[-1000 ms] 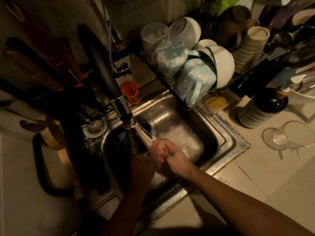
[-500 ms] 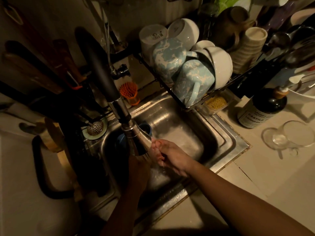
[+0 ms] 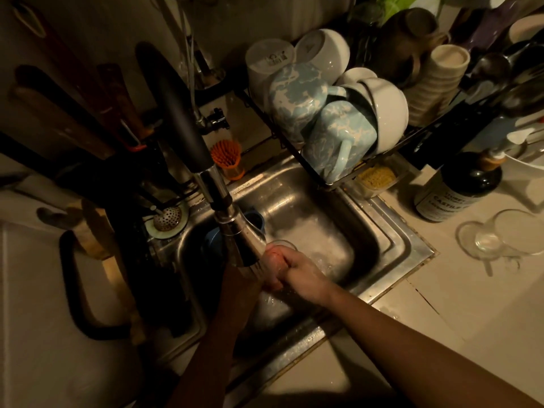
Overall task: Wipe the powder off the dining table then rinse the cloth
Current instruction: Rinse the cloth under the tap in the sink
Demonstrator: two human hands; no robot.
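Over the steel sink (image 3: pixel 391 248), a pinkish wet cloth (image 3: pixel 272 267) is bunched under the faucet spray head (image 3: pixel 238 237), with water running onto it. My right hand (image 3: pixel 303 275) is clenched on the cloth from the right. My left hand (image 3: pixel 238 285) is in shadow under the spray head, pressed against the cloth's left side; its fingers are mostly hidden, so its grip is unclear.
A dish rack (image 3: pixel 323 119) with mugs and bowls overhangs the sink's back right. A dark soap bottle (image 3: pixel 459 187) and an overturned glass (image 3: pixel 500 240) sit on the right counter. An orange brush (image 3: pixel 228 159), a strainer (image 3: pixel 167 220) and a blue cup (image 3: pixel 253 222) lie near the faucet.
My right hand opened slightly half a second ago and has closed on the cloth again, squeezing it under the water. Both arms have stayed over the sink.
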